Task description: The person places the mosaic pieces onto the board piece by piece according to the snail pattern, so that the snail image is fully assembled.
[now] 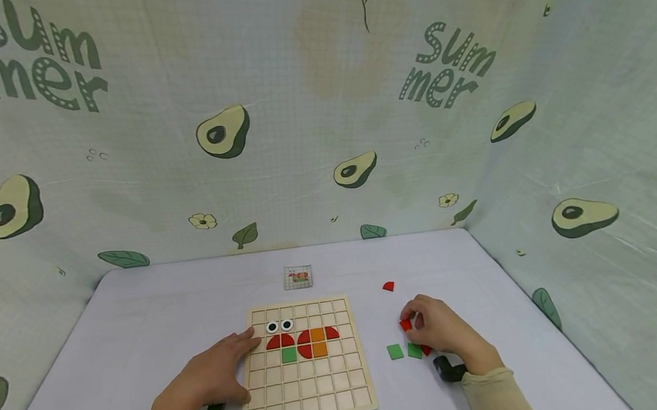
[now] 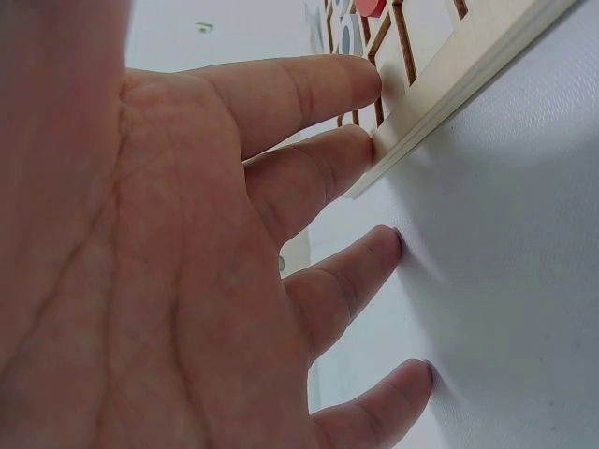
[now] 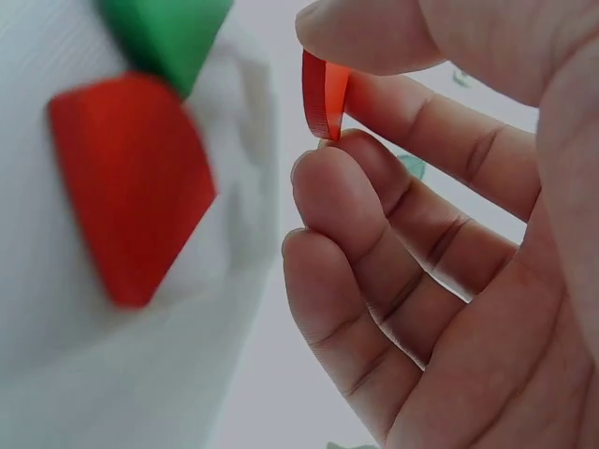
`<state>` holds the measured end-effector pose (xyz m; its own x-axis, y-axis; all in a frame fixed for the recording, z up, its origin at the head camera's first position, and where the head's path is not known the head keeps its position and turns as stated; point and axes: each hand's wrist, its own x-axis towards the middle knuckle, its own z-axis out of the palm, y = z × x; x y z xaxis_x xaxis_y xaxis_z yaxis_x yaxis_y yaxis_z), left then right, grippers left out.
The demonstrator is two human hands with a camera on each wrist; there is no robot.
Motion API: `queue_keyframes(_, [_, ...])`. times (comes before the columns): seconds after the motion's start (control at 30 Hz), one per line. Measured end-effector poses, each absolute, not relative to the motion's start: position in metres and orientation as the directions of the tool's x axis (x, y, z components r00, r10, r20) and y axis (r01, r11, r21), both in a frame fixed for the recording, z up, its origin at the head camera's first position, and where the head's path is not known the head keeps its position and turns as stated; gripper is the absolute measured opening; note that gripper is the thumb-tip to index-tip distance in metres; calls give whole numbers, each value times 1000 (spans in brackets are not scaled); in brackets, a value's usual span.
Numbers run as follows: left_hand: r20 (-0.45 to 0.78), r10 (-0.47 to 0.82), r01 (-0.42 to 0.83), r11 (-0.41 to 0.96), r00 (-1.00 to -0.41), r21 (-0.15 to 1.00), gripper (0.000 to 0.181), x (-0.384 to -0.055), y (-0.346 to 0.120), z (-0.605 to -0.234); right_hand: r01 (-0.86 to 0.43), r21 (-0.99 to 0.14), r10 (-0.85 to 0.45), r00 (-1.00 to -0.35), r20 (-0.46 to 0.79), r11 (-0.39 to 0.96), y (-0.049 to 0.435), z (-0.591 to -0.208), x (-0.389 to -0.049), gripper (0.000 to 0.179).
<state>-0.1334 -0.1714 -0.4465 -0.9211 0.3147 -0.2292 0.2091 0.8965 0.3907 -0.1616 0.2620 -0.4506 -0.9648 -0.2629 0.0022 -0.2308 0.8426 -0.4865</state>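
Plainly, white table (image 1: pixel 142 335), avocado-patterned cloth (image 1: pixel 288 202), right fingers (image 3: pixel 337 192) pinching red piece (image 1: pixel 405 325), left fingers (image 2: pixel 328 299) spread

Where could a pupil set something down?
The table is bare left of the left hand and right of the picture card, beyond the lone red quarter. The board is bare across its nearest rows. Crowded: around the right hand, green squares and loose red piece.

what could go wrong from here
The right hand has a fingertip grip on a red piece, which could slip. The hand might also nudge a loose green piece lying close by. The left hand, touching the left edge of the wooden board, could shift it by pushing.
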Motion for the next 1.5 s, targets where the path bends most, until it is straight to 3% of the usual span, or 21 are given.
queue_keyframes(0.27, [-229,325,222,897,-918,381,90,-133,-173,-448,-281,-456,-295,-955,42,844,235,-444,-160,22])
queue_keyframes(0.67, [-218,338,235,890,-916,391,90,-130,-174,-445,-465,-433,-454,-881,137,772,175,-447,-156,22])
queue_keyframes(0.97, [-223,332,226,890,-916,396,90,-131,-174,-447,-464,-418,-471,-877,95,781,147,-454,-151,20])
queue_keyframes(1.5, [-221,329,227,894,-918,387,89,-131,-173,-445,-509,-350,-507,-855,105,786,139,-456,-148,13])
